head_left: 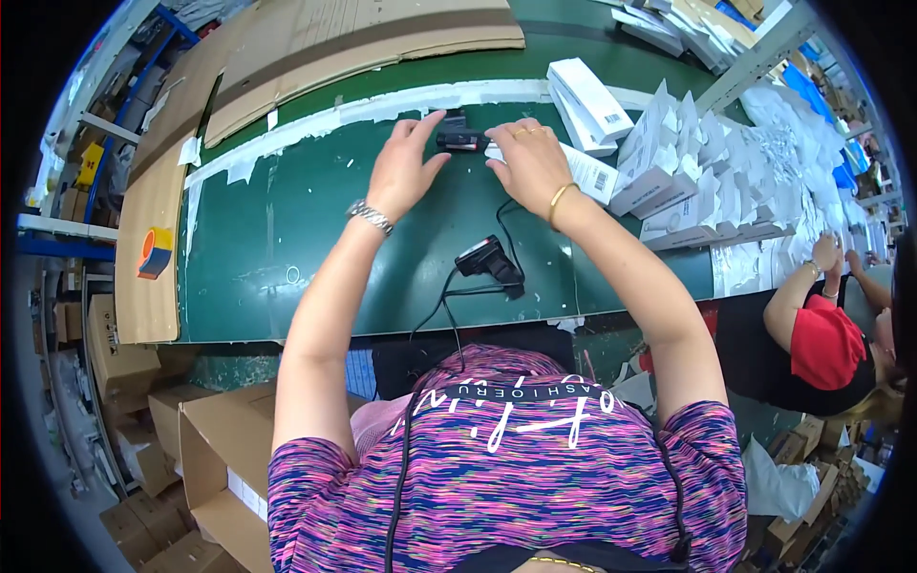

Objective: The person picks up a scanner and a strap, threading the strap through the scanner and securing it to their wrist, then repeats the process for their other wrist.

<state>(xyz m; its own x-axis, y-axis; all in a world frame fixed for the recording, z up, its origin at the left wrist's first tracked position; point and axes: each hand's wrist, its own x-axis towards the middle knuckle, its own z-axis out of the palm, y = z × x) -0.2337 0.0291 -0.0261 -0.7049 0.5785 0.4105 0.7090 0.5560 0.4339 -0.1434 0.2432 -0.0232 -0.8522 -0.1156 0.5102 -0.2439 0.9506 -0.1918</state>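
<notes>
so, using the corded black device [489, 262] on the green worktop [258, 229] as reference: the small black gadget [460, 141] lies beyond it, between the two hands. left hand [406, 164] is beyond and left of the device, thumb and fingers spread apart, nothing visibly pinched; fingertips sit just beside the gadget, can't tell if they touch. right hand [528, 158] is beyond and slightly right, fingers bent over the near end of a flat white carton [590, 176]; underside hidden, so can't tell if it's clamped on the carton or only resting. hands flank the gadget, which looks like a way to keep it reachable from both sides. device lies on its side, cable [441, 304] trailing toward the near edge, probably parked clear of the middle work spot. beyond-right of it, two long white cartons [589, 105] are stacked askew; further right, open white cartons [693, 177] stand packed in rows, flaps up, likely so the tops remain accessible. materials: gadget and device are dark, hard-looking plastic, device blocky with an angled body; cartons are smooth thin card, crisp edges; cardboard sheets [368, 53], well beyond-left, are brown, flat, layered. worktop is glossy, with a ragged white strip [325, 122] beyond the device. orange-and-blue tape roll [154, 253] sits far left of it, on brown board.
</notes>
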